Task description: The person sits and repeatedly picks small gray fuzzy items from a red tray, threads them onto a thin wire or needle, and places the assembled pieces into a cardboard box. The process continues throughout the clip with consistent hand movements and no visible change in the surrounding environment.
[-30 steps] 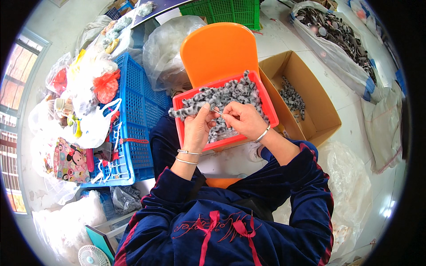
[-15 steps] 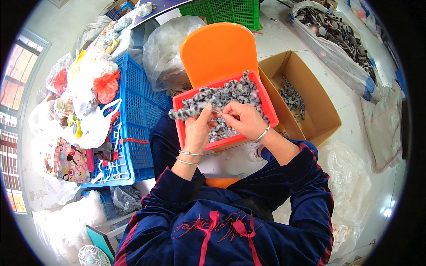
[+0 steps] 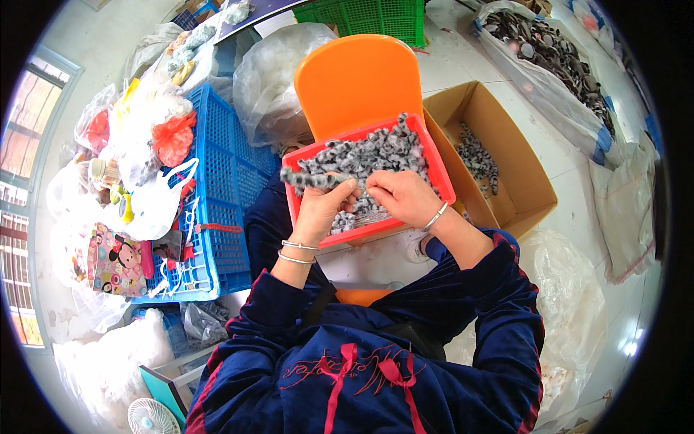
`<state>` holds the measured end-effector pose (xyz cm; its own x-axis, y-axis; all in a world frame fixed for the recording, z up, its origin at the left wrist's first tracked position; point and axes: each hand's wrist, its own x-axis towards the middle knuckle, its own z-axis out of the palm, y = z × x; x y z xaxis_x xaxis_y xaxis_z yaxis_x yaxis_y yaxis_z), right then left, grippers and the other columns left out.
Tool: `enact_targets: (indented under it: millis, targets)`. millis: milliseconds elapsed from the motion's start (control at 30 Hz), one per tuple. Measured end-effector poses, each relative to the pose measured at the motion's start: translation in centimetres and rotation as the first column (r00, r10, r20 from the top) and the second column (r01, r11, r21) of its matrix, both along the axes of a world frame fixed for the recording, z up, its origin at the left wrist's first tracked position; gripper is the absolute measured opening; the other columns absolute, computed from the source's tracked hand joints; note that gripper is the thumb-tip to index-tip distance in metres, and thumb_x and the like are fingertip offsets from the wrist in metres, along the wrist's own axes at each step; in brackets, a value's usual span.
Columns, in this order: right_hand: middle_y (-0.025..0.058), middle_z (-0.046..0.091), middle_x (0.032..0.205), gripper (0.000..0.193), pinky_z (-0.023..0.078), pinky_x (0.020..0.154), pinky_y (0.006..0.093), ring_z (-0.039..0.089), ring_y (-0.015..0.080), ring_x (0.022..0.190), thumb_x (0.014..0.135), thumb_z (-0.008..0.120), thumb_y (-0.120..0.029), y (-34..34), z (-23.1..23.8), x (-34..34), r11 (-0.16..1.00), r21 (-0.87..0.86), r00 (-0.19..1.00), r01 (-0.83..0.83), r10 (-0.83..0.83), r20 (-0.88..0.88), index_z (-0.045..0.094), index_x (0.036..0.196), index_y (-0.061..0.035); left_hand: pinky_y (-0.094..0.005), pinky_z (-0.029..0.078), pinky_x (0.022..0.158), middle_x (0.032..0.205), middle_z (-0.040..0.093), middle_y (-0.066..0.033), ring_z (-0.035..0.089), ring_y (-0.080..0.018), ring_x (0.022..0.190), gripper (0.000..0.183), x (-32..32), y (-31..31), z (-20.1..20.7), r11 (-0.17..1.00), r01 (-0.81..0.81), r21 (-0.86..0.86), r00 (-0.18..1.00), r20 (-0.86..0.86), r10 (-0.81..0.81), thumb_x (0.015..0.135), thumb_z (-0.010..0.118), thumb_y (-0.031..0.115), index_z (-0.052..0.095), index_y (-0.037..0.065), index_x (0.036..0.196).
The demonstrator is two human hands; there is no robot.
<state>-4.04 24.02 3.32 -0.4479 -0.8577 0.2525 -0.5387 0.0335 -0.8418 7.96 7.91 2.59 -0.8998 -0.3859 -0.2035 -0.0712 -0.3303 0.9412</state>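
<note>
My left hand (image 3: 327,206) is closed round a fuzzy grey strip with black bands (image 3: 307,179), which looks like a plush tail. Its free end points left, over the rim of a red plastic tray (image 3: 295,206). Close by on the right, my right hand (image 3: 405,197) has its thumb and forefinger pressed together; what sits in that pinch is too small to make out. Below both hands, the tray is filled with many similar fuzzy grey-and-black pieces (image 3: 383,152).
An orange chair (image 3: 358,83) supports the tray. To its right stands a cardboard box (image 3: 524,192) with more fuzzy pieces (image 3: 477,159). A blue crate (image 3: 224,246) heaped with bags is at left. A sack of dark pieces (image 3: 549,65) lies far right.
My two hands have drawn slightly apart at the fingertips. The left wrist has shifted a little left, and the strip's free end has risen slightly.
</note>
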Motion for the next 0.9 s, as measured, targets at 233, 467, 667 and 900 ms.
enact_targets:
  millis: [233,467,667,900]
  targets:
    - [0.0101,0.062,0.066,0.008,0.048,0.058,0.0325,0.062,0.0197,0.061,0.092,0.056,-0.009,-0.9,-0.6,1.9,0.995,-0.042,0.915,0.096,-0.071,0.398,0.056,0.089,-0.0009,-0.0245,0.045,0.054,0.074,0.063,-0.0034,0.055,-0.0102,0.06,0.01,-0.7,2.0,-1.2,0.943,-0.216,0.253,0.957,-0.134,0.256,0.09,0.067,0.014,0.064,0.004,0.089]
    - [0.0042,0.061,0.065,0.005,0.048,0.057,0.0288,0.06,0.0131,0.061,0.091,0.055,-0.005,0.0,-0.7,-0.5,0.996,0.073,0.998,-0.056,0.059,-0.03,0.058,0.092,-0.002,-0.0233,0.043,0.053,0.072,0.063,-0.0034,0.054,-0.0097,0.056,0.016,0.0,-0.9,-0.4,0.992,0.117,-0.037,0.977,0.186,-0.108,0.089,0.067,0.016,0.065,0.003,0.08]
    - [0.0066,0.061,0.066,0.006,0.049,0.061,0.0282,0.06,0.0138,0.062,0.091,0.054,-0.007,-0.5,-1.5,0.0,0.998,0.02,0.957,-0.058,0.05,0.285,0.058,0.092,-0.0019,-0.0244,0.044,0.055,0.071,0.064,-0.0041,0.056,-0.0108,0.059,0.016,-0.3,0.3,-1.8,0.995,-0.017,0.093,0.996,0.094,0.008,0.09,0.067,0.015,0.066,0.002,0.08]
    - [-0.0002,0.057,0.074,0.011,0.045,0.058,0.0241,0.052,0.0072,0.067,0.095,0.056,-0.016,-0.4,-2.1,-2.1,0.998,0.056,0.901,0.035,-0.056,0.431,0.057,0.096,-0.0044,-0.0236,0.043,0.06,0.077,0.06,-0.0027,0.051,-0.0093,0.065,0.024,0.0,-0.7,-1.2,0.996,0.067,0.052,0.995,0.072,-0.071,0.097,0.052,0.017,0.065,-0.003,0.101]
